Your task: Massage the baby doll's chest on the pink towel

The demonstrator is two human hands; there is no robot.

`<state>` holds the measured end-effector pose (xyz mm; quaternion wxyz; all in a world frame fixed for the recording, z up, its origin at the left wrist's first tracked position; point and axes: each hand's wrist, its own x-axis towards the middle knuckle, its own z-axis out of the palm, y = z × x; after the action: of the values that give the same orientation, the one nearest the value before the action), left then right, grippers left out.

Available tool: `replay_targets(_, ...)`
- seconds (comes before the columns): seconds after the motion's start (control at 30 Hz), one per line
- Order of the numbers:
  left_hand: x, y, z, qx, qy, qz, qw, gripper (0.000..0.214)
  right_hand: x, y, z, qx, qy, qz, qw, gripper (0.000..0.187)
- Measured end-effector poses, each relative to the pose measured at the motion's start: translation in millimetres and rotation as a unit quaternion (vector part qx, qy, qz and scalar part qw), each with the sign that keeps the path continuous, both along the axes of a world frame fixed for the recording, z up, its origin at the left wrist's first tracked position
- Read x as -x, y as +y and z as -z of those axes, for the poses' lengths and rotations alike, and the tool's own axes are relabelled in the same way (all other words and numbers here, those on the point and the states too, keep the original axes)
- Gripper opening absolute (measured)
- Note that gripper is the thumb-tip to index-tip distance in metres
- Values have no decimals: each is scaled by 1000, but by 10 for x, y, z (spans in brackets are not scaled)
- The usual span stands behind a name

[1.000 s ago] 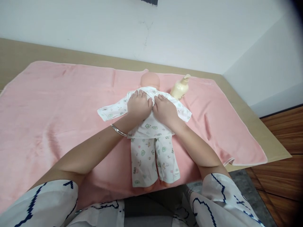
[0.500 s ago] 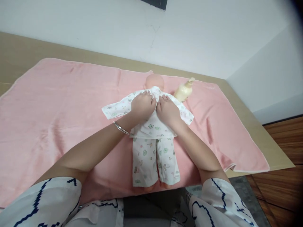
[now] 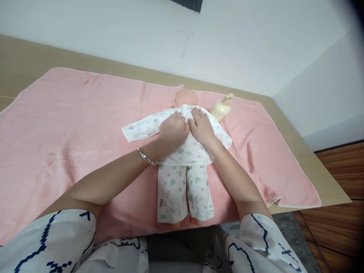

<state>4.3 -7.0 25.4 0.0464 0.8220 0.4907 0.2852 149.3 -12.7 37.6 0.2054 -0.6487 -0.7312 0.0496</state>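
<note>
Left hand and right hand on the shirt of a doll
Both curl side by side; from here I can't tell whether they pinch the shirt.

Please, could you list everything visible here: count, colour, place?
walls: 2, white, rear, right
strip: 1, dark, upper wall
table: 1, tan, below walls
blanket: 1, pink, on table
doll: 1, peach, on blanket
outfit: 2 pieces, white patterned, on doll
pump bottle: 1, cream, beside doll
panelling: count unclear, brown, far right
floor: 1, grey, lower right
bracelet: 1, silver, left wrist
sleeves: 2, white-navy, lower corners
left hand: 1, bare, on outfit
right hand: 1, bare, on outfit
</note>
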Motion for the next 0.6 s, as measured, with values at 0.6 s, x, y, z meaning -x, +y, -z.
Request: replay_targets(0.6,11,31,-31,8,15,17,1000,39,-36,16,-39,2,-12,3,1000,52)
